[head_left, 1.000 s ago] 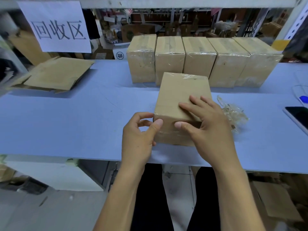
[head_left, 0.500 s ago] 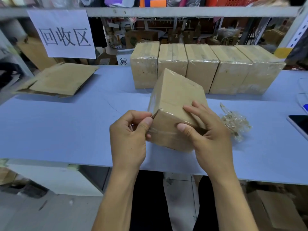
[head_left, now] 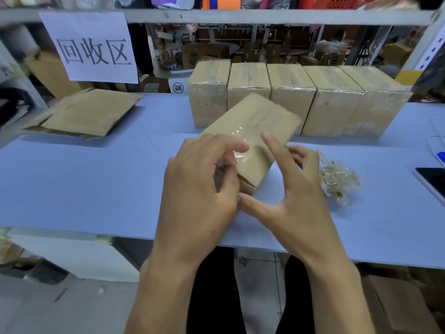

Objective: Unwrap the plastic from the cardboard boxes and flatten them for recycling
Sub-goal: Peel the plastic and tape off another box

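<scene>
- The plastic-wrapped brown cardboard box (head_left: 255,131) is held tilted above the pale blue tabletop (head_left: 84,184), its long axis running from the near corner at the hands up and away to the right, toward the back row.
- The left hand (head_left: 199,189) is nearer the working end: its fingers are curled at the box's near-left corner and seem to pinch the clear film there, though the exact hold is partly hidden.
- The right hand (head_left: 289,201) cradles the box from below and the right, thumb under the near corner, index finger raised straight over the top face, the other fingers bent behind the far side.
- The next pull likely has to go toward the person and left, away from the box's length.
- Just behind stand five wrapped cardboard boxes in a row (head_left: 301,97), close to the raised far end.
- A crumpled wad of clear plastic film (head_left: 339,182) lies just right of the right hand; a flattened cardboard sheet (head_left: 89,114) lies well left; a dark phone (head_left: 432,182) sits at the right edge.
</scene>
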